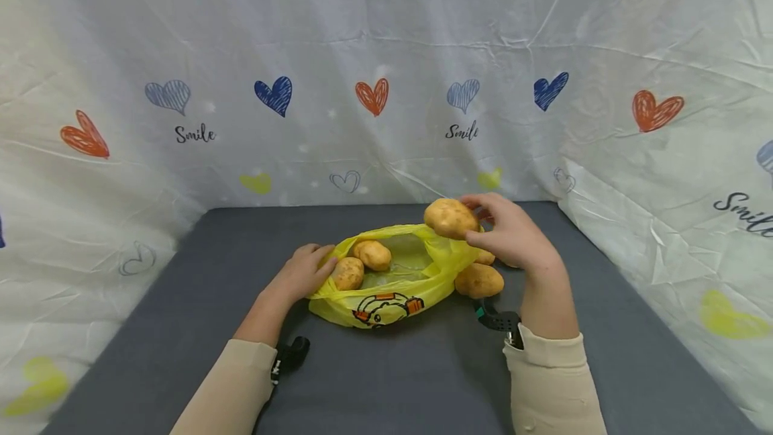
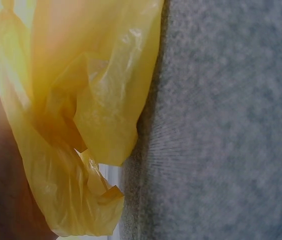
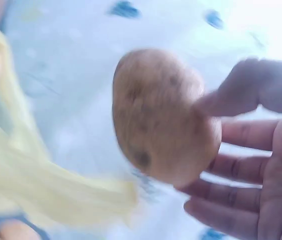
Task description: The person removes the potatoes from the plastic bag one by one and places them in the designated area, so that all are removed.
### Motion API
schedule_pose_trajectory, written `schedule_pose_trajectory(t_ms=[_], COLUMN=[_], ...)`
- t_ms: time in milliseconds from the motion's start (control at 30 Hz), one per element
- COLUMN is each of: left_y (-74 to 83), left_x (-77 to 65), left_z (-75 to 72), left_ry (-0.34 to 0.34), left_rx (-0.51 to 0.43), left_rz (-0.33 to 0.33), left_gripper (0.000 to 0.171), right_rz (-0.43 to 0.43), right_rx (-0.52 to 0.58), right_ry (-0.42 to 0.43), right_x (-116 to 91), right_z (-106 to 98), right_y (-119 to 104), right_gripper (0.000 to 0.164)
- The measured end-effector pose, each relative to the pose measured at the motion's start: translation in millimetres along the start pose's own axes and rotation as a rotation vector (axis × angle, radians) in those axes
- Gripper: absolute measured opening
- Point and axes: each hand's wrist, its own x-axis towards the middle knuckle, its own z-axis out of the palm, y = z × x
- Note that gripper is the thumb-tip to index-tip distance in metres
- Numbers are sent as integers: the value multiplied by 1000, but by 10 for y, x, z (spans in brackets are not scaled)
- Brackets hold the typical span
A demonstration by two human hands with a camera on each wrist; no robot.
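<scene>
My right hand (image 1: 512, 230) pinched a potato (image 1: 449, 219) between thumb and fingers, above the right side of the yellow bag (image 1: 338, 311). My left hand (image 1: 304, 272) held its left edge, fingers seemingly curled over. Two potatoes (image 1: 372, 256) lay inside; more potatoes (image 1: 479, 280) sat beside it.

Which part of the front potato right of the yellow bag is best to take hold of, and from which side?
Probably the rounded right end of the front potato, coming from the right and above: that end looks free, while the yellow plastic bag borders its left end and another potato sits close behind.
</scene>
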Motion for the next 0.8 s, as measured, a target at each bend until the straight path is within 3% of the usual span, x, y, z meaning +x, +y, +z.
schedule_pose_trajectory(t_ms=[200, 367, 500, 600, 800], left_y=[22, 24, 13, 6, -9], left_x=[2, 15, 8, 0, -5], left_z=[-3, 11, 10, 6, 15], left_ry=[-13, -13, -16, -15, -12], left_rx=[-1, 0, 0, -1, -17], left_rz=[0, 1, -5, -3, 0], left_gripper=[54, 54, 54, 54, 54], right_rz=[163, 348, 473, 508, 483], right_rx=[-38, -13, 78, 107, 129], right_ry=[39, -61, -204, -286, -295], right_x=[-313, -482, -562, -564, -469], right_z=[-432, -594, -592, -527, -348], right_y=[330, 751, 1094, 1289, 1451], right_gripper=[67, 78, 83, 82, 80])
